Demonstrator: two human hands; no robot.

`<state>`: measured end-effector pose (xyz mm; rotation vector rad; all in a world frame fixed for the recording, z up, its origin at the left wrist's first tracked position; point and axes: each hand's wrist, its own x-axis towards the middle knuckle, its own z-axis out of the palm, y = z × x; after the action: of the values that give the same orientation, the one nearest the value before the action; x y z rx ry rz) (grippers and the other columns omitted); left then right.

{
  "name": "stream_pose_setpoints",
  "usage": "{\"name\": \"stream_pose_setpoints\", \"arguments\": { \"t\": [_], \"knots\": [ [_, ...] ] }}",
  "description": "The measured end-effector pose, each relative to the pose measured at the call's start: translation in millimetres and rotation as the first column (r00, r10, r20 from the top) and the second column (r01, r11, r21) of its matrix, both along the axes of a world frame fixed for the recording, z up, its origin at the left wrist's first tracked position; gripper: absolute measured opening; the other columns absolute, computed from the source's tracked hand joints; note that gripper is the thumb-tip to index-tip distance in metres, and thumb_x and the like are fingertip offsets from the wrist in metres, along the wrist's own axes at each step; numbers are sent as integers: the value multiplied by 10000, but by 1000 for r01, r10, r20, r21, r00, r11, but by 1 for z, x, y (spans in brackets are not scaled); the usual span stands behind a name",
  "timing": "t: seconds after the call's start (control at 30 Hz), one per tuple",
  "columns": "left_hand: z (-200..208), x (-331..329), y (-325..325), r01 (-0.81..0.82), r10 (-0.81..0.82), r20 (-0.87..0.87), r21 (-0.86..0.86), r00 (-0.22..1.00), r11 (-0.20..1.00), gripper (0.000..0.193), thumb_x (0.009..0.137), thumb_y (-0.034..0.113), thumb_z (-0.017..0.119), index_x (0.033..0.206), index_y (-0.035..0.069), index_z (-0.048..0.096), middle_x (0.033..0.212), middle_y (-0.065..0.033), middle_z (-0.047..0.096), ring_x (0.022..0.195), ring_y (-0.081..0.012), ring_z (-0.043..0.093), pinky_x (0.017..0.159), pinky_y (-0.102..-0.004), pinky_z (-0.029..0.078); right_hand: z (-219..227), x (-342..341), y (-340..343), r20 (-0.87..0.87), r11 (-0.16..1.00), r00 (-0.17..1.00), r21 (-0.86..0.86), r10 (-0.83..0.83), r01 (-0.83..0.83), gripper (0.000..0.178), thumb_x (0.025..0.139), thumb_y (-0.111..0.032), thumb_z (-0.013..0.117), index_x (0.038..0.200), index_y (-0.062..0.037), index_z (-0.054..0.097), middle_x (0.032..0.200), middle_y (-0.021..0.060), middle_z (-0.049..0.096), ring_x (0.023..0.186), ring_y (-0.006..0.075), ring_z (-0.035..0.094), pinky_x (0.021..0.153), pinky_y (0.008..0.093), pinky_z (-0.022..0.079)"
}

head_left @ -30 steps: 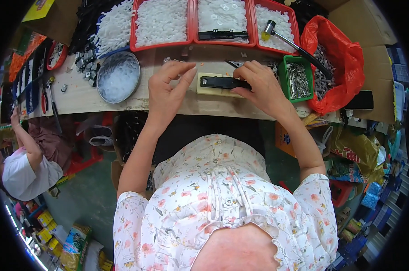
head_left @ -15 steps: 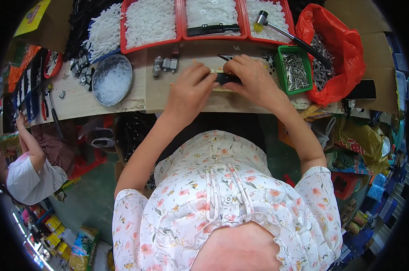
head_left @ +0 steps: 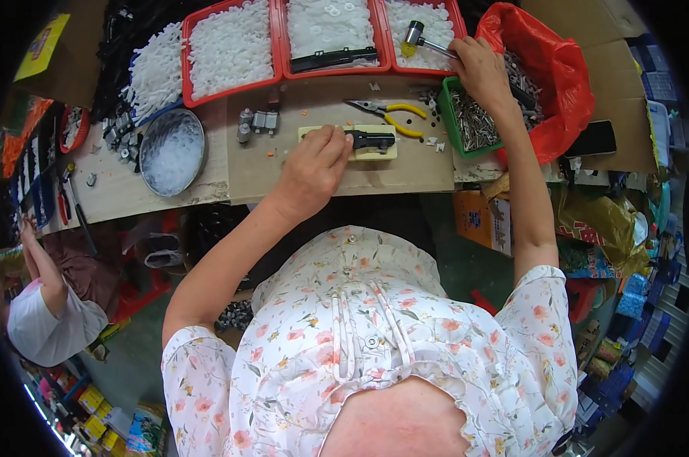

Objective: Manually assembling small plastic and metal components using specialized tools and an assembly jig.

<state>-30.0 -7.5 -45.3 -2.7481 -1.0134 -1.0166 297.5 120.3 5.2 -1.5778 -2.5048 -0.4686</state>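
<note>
My left hand (head_left: pixel 314 166) is closed on one end of a long black plastic part (head_left: pixel 373 140), which lies in a pale yellow block (head_left: pixel 384 154) on the bench. That hand's fingertips hide the part's left end. Up at the right, my right hand (head_left: pixel 483 72) has its fingers curled over the shaft of a hammer (head_left: pixel 436 47). The hammer has a metal head with a yellow face, and it rests across a red tray's rim and a bag. Yellow-handled pliers (head_left: pixel 400 118) lie just beyond the block, their jaws apart.
Red trays (head_left: pixel 280 47) of white plastic pieces line the back. A green box (head_left: pixel 452 122) of metal pins and a red plastic bag (head_left: pixel 561 72) stand at right. A metal bowl (head_left: pixel 195 169) and grey metal fittings (head_left: pixel 264 120) are at left. Another person (head_left: pixel 51 312) sits far left.
My right hand has left the black part and moved up and right to the hammer. The pliers and block now show more fully. The whole view has shifted slightly.
</note>
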Motion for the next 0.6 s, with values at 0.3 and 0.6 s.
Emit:
{"name": "stream_pose_setpoints", "arguments": {
  "t": [0.3, 0.6],
  "knots": [
    [-2, -3, -1, -4, 4, -13, 13, 1000, 1000, 351, 737, -11, 660, 1080, -89, 659, 1108, -180, 641, 1041, -331, 635, 867, -403, 540, 71, -56, -107, -616, 989, 787, -131, -33, -61, 199, 984, -167, 555, 1106, -15, 597, 952, 207, 636, 821, 406, 639, 716, 470, 517],
    [2, 2, 4, 23, -22, -14, 88, 1000, 996, 202, 815, 13, 639, 975, -111, 650, 998, -167, 604, 952, -294, 600, 809, -374, 517, 29, -72, -170, -506, 965, 860, -251, -68, -71, 261, 947, -86, 596, 1186, 13, 558, 985, 247, 643, 916, 440, 626, 753, 484, 499]
  ]
}}
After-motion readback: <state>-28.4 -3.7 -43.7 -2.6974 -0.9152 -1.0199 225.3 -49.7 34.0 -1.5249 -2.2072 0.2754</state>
